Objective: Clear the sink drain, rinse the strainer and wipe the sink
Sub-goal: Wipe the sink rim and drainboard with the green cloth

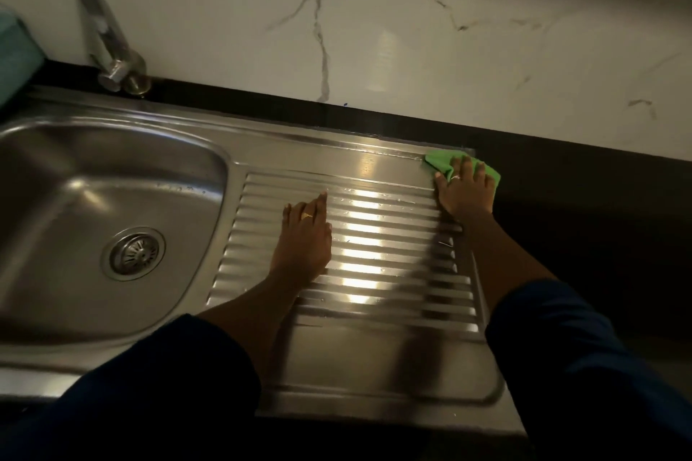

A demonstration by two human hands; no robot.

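A stainless steel sink has its basin at the left, and the round metal strainer sits in the drain hole. To the right lies the ribbed drainboard. My left hand rests flat on the ribs, fingers together, holding nothing. At the far right corner of the drainboard, my right hand presses down on a green cloth. The cloth pokes out from under the fingers on both sides.
A curved metal tap rises at the back left. A teal object stands at the left edge. Behind the sink runs a white marble wall above a black countertop strip.
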